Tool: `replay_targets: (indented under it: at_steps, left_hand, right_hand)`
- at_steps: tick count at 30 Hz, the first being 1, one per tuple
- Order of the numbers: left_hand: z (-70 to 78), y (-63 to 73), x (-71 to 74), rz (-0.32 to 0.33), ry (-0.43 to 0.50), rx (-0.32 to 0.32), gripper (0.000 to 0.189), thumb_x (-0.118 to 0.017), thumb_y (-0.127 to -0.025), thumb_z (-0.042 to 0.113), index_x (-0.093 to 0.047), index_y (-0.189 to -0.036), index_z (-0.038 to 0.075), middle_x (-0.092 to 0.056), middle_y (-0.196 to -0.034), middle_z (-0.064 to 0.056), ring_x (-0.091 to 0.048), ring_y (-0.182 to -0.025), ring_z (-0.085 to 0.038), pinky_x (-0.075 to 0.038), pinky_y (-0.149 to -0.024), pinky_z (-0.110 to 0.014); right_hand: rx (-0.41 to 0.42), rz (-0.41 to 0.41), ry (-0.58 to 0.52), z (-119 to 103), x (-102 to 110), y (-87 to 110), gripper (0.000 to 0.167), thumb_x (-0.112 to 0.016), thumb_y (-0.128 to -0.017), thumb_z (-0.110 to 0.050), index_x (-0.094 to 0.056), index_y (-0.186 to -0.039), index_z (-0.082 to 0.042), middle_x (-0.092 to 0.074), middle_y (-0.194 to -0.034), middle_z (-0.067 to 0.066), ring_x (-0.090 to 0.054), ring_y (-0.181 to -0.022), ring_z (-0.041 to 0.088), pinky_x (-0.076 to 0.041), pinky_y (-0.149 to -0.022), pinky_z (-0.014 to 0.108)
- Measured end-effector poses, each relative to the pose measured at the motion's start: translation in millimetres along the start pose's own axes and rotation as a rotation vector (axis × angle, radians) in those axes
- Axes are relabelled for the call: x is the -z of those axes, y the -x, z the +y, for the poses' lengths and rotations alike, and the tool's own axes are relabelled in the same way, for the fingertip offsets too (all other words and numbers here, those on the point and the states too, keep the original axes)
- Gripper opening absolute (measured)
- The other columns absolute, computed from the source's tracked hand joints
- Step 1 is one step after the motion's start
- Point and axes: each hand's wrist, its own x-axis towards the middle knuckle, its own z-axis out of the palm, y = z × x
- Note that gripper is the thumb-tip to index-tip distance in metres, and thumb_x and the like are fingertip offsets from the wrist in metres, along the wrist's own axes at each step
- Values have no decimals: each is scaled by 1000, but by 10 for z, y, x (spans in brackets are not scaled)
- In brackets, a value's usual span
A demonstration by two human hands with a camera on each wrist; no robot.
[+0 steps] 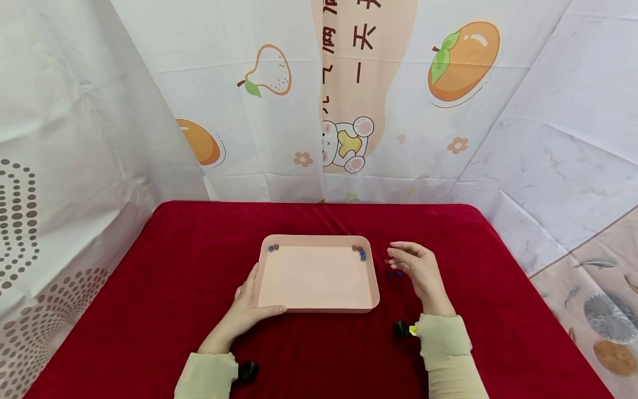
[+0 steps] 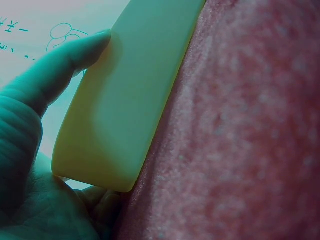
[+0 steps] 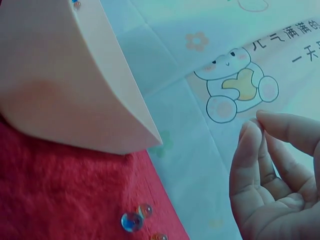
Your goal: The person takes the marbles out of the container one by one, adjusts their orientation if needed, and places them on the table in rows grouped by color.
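Observation:
A shallow pale pink tray (image 1: 319, 310) lies on the red cloth. My left hand (image 1: 246, 305) grips its near left corner, thumb along the front wall and fingers along the left side. Inside the tray, a blue marble (image 1: 271, 249) and a brown marble (image 1: 276, 246) sit in the far left corner. Several brown and blue marbles (image 1: 363, 255) sit in the far right corner. My right hand (image 1: 421, 271) hovers right of the tray, thumb and index fingertips together; whether something is between them is hidden. Beneath it, blue marbles (image 1: 400, 274) and small brownish ones lie on the cloth.
A red cloth (image 1: 319, 354) covers the table. Behind the table hangs a white printed curtain (image 1: 279, 133), with more sheets at both sides. Black wrist devices (image 1: 401, 328) are worn near each green sleeve cuff.

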Motion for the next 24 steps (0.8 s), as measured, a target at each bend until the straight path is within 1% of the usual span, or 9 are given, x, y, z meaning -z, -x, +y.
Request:
replay_targets:
  at_steps: [3,8,10,14,16,18,21,24]
  left_hand:
    - [0,3,3,-3,8,7,126,-87,-72,37,1,-160,19,-14,-162,-19,-14,-143,-35,-22,-112,-65]
    - [0,6,5,-6,-1,8,126,-87,-73,37,2,-160,18,-13,-163,-20,-13,-144,-36,-21,-113,-66]
    - [-1,5,4,-6,-5,7,126,-86,-73,38,2,-160,18,-13,-163,-19,-13,-144,-36,-21,-113,-66]
    - [2,10,7,-5,-8,2,126,-87,-73,37,1,-160,17,-13,-163,-19,-13,-144,-36,-21,-113,-66]
    - [2,12,9,-5,-9,2,126,-87,-73,36,1,-160,17,-14,-163,-21,-13,-144,-36,-21,-113,-66]
    - [3,13,10,-4,-9,3,126,-87,-72,36,1,-160,17,-15,-162,-22,-14,-143,-36,-21,-113,-66]
    - [7,16,10,-3,-7,4,126,-87,-72,36,0,-160,18,-16,-162,-22,-14,-143,-36,-22,-113,-66]
    - [11,18,9,-3,-4,5,125,-87,-72,36,0,-160,19,-16,-162,-22,-15,-143,-35,-22,-113,-66]
  right_hand:
    - [8,-10,-16,5,-34,3,11,-70,-91,-6,-76,-95,-15,-73,-81,-3,-68,-67,11,-58,-68,24]
    - [16,-30,-9,16,-96,15,9,-70,-91,-6,-75,-98,-10,-72,-83,-3,-67,-67,12,-58,-69,25]
    - [15,-39,-1,20,-124,20,9,-70,-91,-6,-75,-97,-11,-73,-83,-2,-67,-67,12,-58,-69,25]
    - [10,-54,16,30,-180,25,12,-70,-91,-7,-75,-91,-17,-72,-82,-2,-66,-66,12,-58,-69,25]
    - [7,-60,22,35,-208,26,13,-70,-91,-7,-75,-90,-19,-71,-82,-2,-66,-66,12,-58,-69,25]
    - [4,-66,23,40,-234,29,12,-70,-91,-6,-75,-91,-17,-71,-82,-1,-67,-67,13,-58,-70,26]
    - [4,-78,19,46,-271,39,8,-69,-91,-6,-74,-96,-10,-71,-82,0,-67,-68,14,-59,-71,27]
    - [7,-94,13,54,-305,51,8,-69,-92,-5,-75,-96,-9,-71,-81,0,-67,-68,13,-59,-71,28]
